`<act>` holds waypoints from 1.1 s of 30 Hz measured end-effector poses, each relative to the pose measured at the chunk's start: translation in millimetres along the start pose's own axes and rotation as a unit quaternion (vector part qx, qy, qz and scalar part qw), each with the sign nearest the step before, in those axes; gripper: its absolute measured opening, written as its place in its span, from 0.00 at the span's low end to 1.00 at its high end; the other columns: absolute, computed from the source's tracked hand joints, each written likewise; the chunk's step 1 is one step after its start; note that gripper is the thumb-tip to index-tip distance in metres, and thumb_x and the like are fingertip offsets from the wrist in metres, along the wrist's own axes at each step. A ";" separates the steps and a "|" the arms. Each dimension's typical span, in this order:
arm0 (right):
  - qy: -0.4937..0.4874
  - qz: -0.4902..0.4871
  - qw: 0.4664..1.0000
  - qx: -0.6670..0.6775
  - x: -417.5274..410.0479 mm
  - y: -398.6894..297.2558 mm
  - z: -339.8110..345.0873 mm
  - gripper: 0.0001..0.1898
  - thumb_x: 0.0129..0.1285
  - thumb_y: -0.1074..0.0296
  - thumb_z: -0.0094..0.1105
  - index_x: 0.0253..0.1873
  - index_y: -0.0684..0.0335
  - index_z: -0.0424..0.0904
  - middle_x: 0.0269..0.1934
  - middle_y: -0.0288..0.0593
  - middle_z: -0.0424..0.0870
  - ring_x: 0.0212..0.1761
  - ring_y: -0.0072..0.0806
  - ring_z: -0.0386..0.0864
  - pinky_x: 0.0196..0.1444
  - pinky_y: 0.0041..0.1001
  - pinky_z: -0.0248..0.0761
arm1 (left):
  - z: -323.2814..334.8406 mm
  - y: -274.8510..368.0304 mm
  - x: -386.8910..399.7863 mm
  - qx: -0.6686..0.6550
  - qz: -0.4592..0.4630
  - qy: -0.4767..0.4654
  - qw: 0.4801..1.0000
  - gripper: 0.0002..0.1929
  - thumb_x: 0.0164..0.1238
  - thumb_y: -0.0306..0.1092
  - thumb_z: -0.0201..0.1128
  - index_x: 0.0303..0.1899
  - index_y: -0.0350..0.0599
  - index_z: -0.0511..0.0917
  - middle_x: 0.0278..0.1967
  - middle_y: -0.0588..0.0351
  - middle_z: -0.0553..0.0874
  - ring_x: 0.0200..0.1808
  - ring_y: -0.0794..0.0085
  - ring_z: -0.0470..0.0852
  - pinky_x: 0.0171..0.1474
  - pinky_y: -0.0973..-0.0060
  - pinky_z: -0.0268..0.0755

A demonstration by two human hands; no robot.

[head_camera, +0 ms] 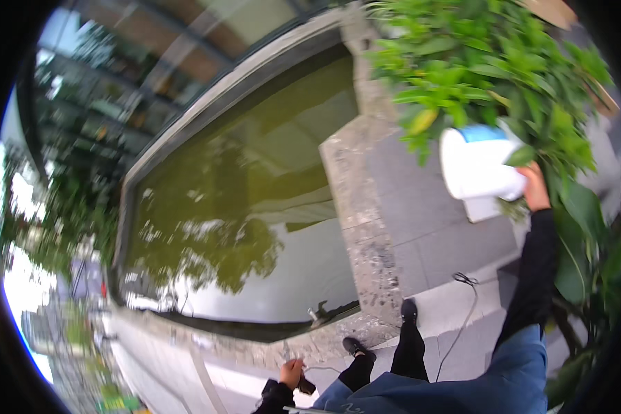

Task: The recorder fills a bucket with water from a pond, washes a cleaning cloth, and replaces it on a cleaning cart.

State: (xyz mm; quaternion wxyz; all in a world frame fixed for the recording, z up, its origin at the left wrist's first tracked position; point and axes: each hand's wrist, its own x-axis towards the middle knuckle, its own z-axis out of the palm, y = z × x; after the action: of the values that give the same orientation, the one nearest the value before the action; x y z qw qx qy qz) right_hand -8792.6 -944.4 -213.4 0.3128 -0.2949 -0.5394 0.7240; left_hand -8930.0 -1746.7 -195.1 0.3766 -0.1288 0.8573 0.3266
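Observation:
My right hand [536, 187] is closed around the end of a white cylindrical container [478, 165] with a blue patch, held out at the right beside green leaves. A smaller white piece [482, 208] shows just under it; whether they are joined I cannot tell. At the bottom, near the pond's edge, my left hand [292, 373] has its fingers curled by a small dark object [306, 385]. A thin cord runs from that spot; the grip on the object is blurred.
A pond [238, 196] of greenish water fills the middle, bordered by a rough stone rim [359, 222]. Leafy plants [476, 67] crowd the right side. A thin cable [463, 326] lies over the paving near my feet. Glass panes [186, 46] stand behind the pond.

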 end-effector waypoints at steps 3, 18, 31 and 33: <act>-0.016 0.077 0.997 -0.012 -19.9 3.3 1.2 0.30 0.59 0.70 0.50 0.68 0.66 0.60 0.60 0.47 0.71 0.61 0.36 0.70 0.64 0.32 0.61 | 12.0 14.0 -0.3 0.041 0.022 0.016 0.999 0.17 0.69 0.46 0.53 0.30 0.42 0.78 0.18 0.60 0.75 0.20 0.77 0.75 0.24 0.75 0.68; -0.565 -0.167 0.646 -0.486 -334.7 106.1 421.9 0.10 0.44 0.68 0.59 0.34 0.62 0.74 0.29 0.49 0.81 0.34 0.49 0.79 0.36 0.44 0.67 | -12.9 -29.3 -42.9 -0.059 0.022 0.068 0.996 0.32 0.65 0.66 0.46 0.48 0.45 0.78 0.40 0.42 0.84 0.48 0.49 0.81 0.53 0.62 0.70; -0.824 -0.388 0.297 -0.289 -572.0 102.7 606.9 0.07 0.45 0.68 0.59 0.32 0.57 0.77 0.25 0.41 0.78 0.30 0.38 0.78 0.38 0.39 0.60 | -102.7 -212.3 -118.2 -0.289 -0.101 0.169 0.937 0.26 0.53 0.48 0.60 0.42 0.28 0.80 0.38 0.36 0.84 0.43 0.49 0.84 0.47 0.62 0.75; -0.857 -0.393 0.230 -0.243 -600.4 104.7 625.7 0.07 0.45 0.69 0.59 0.32 0.57 0.77 0.25 0.41 0.78 0.31 0.39 0.78 0.40 0.39 0.60 | -90.0 -241.6 -118.9 -0.262 -0.155 0.220 0.927 0.25 0.53 0.48 0.59 0.38 0.28 0.81 0.36 0.34 0.84 0.41 0.48 0.84 0.47 0.61 0.75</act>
State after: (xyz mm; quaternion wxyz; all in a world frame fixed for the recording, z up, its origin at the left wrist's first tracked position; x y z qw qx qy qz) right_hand -8906.6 -1804.0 -108.1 -0.1770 0.6887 -0.6835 0.1649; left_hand -8786.6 -1990.8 -174.9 0.1778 -0.4228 0.7718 0.4404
